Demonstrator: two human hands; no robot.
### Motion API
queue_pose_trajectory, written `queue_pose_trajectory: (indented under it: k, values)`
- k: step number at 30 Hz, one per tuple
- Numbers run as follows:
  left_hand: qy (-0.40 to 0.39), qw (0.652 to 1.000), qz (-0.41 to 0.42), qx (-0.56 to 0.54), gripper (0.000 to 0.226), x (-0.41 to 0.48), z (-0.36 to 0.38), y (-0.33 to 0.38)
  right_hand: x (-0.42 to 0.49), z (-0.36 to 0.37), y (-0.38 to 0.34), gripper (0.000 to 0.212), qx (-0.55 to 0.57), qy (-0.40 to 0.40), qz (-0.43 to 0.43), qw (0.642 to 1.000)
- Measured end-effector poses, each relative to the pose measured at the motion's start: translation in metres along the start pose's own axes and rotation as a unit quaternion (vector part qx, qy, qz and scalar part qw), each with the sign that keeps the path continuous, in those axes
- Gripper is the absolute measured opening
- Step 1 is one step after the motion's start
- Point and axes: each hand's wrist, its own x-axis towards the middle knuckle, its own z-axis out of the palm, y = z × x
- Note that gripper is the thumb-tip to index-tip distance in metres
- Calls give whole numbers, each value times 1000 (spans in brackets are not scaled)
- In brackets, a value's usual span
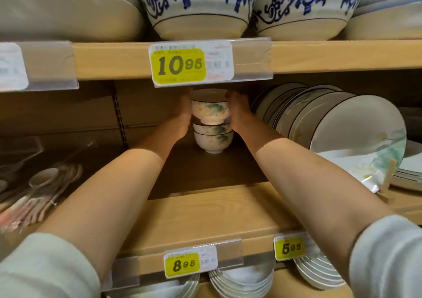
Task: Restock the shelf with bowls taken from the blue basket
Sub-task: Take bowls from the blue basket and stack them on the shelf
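Near the shelf's (205, 211) back edge, left hand (183, 115) and right hand (238, 113) clasp a bowl (210, 113), fingers cupped round it, atop a stack (213, 139).

Far back on the pale wooden shelf (205, 218), the left hand (183, 115) and right hand (238, 113) grip a small white ceramic bowl with green leaves and yellow flowers (210, 111) from either side. Its foot sits in the top of two stacked matching bowls (213, 140). Black-rimmed white plates (342, 124) lean on edge to the right.
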Motion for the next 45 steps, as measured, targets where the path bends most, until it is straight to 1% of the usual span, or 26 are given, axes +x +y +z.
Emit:
queue_pose_trajectory:
  k: [2, 5, 8, 10, 13, 15, 20, 26, 30, 35, 38, 42, 45]
  values:
    - [18, 1000, 11, 18, 57, 12, 3, -3, 10, 4, 3, 38, 24, 5, 2, 1000]
    - [44, 998, 31, 29, 47, 24, 5, -15, 23, 10, 9, 39, 35, 24, -9, 999]
    - [66, 997, 38, 29, 41, 32, 11, -27, 36, 15, 17, 40, 0, 56, -15, 998]
    - [68, 996, 40, 29, 43, 38, 13, -36, 42, 15, 23, 39, -27, 68, -12, 997]
    - [37, 998, 14, 44, 49, 45, 13, -47, 48, 14, 32, 39, -73, 78, -22, 994]
    - [28, 998, 6, 61, 51, 49, 11, -50, 51, 13, 35, 39, -94, 77, -25, 992]
    - [13, 997, 2, 76, 52, 57, 13, -53, 59, 10, 37, 39, -106, 71, -22, 992]
    - [3, 997, -25, 68, 51, 60, 14, -65, 67, 4, 46, 38, -108, 65, 3, 992]
    - [-2, 998, -31, 61, 52, 65, 16, -73, 72, 2, 53, 38, -115, 59, 2, 992]
    - [19, 997, -40, 63, 53, 73, 17, -77, 77, 4, 55, 38, -151, 40, 15, 988]
    - [43, 997, -41, 56, 52, 77, 20, -78, 79, 3, 56, 40, -172, 12, 13, 985]
    - [76, 994, -51, 55, 63, 78, 25, -80, 78, 0, 64, 42, -143, 7, 16, 990]
    - [81, 994, -50, 43, 68, 80, 29, -80, 74, 3, 68, 46, -74, 28, 27, 996]
